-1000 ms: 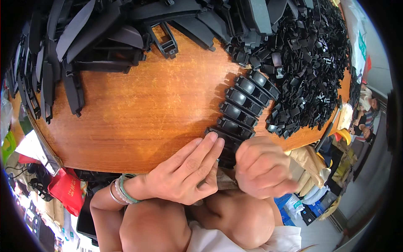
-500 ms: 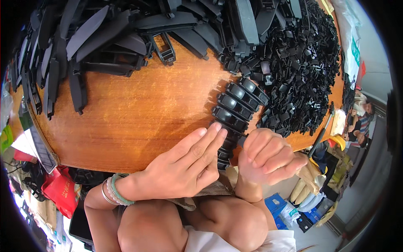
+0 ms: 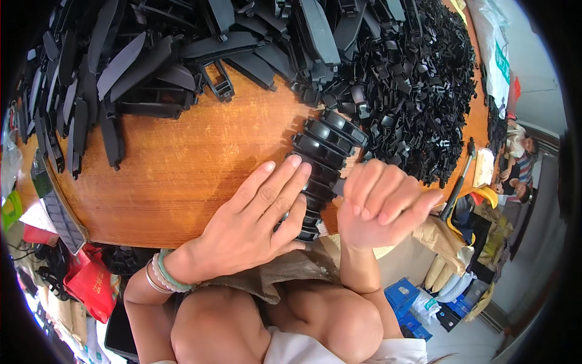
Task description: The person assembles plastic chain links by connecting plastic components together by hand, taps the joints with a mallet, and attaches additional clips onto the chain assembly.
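A row of black, ribbed plastic pieces lies on the wooden table, its near end by the table's front edge. My left hand is open, fingers stretched out, and the fingertips rest against the row's left side. Just right of the row, my right hand is curled closed with the thumb toward the right. A small dark tip sticks out of it toward the row; the rest of what it grips is hidden.
Long black plastic housings are heaped along the far left. A big mound of small black clips covers the far right. A long black-handled tool lies at the right edge. Two people sit far right.
The table and its parts have shifted left in view. My right thumb juts out more from the fist. My left hand stays against the row with its fingers slightly more spread.
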`<state>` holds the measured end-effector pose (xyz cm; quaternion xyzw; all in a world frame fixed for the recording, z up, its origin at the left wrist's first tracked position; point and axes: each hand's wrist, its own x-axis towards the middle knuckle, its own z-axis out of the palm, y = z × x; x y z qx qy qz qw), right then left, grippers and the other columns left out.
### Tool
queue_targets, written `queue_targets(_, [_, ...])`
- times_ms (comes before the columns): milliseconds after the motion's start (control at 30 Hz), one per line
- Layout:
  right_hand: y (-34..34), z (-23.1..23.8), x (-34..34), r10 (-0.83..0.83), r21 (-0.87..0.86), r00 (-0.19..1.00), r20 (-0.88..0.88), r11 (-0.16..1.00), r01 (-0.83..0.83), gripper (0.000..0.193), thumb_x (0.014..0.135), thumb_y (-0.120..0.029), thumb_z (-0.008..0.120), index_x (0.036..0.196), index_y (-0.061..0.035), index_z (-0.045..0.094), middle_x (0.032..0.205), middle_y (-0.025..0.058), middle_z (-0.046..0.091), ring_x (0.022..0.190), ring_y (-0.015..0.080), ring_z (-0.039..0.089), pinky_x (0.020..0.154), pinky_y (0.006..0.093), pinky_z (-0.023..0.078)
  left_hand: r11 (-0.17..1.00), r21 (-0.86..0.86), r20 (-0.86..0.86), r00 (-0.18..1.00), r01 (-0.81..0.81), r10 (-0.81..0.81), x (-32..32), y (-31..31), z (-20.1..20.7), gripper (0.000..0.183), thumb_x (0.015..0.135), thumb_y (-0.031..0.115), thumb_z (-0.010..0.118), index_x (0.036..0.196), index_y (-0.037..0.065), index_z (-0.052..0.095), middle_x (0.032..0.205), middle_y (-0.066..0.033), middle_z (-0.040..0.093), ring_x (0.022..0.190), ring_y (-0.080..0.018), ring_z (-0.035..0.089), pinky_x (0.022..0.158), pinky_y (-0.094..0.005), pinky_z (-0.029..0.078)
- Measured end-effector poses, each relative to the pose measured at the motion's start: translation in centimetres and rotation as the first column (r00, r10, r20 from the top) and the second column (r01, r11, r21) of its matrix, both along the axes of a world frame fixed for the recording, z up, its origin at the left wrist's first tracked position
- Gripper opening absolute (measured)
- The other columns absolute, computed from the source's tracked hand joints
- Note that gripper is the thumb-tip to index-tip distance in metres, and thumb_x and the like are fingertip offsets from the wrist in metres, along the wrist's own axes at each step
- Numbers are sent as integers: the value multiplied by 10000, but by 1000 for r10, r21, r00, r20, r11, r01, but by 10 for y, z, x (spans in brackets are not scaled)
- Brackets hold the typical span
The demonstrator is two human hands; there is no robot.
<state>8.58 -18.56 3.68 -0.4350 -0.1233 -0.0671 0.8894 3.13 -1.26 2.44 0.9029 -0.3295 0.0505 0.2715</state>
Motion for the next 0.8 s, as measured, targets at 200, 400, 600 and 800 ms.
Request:
queue_targets(200, [4, -7, 9, -8, -82, 1000, -27, 997, 6, 689, 1061, -510, 273, 509, -115, 389, 495, 34, 443, 416, 171, 401, 399, 297, 332, 999, -35, 2, 999, -38, 38, 4, -1, -2, 342, 869, 317, 628, 1039, 20, 619, 1354, -219, 572, 1316, -328, 512, 1127, -464, 373])
queue_targets(400, [6, -8, 10, -19, -404, 995, 100, 913, 58, 628, 1064, -462, 327, 554, -103, 396, 478, 22, 456, 379, 168, 421, 381, 289, 336, 998, 54, 59, 998, 26, -29, 9, 3, -1, 554, 866, 507, 636, 1112, 13, 595, 1349, -226, 568, 1313, -361, 510, 1118, -496, 359])
queue_targets(600, [1, 2, 27, -39, 25, 998, -59, 999, 40, 744, 1041, -590, 186, 471, -142, 355, 426, 25, 415, 369, 182, 393, 388, 306, 317, 996, 54, -37, 997, 66, -64, 17, 4, 1, 659, 829, 563, 643, 1174, 8, 560, 1404, -237, 519, 1336, -381, 478, 1138, -516, 314])
queue_targets(800, [7, -11, 31, -3, -120, 1000, 13, 993, 4, 700, 1062, -528, 212, 502, -133, 351, 482, 23, 413, 405, 160, 369, 390, 275, 301, 998, 38, -35, 998, 54, -53, 16, 3, -1, 626, 846, 549, 627, 1167, 14, 567, 1394, -219, 535, 1334, -361, 488, 1134, -505, 326])
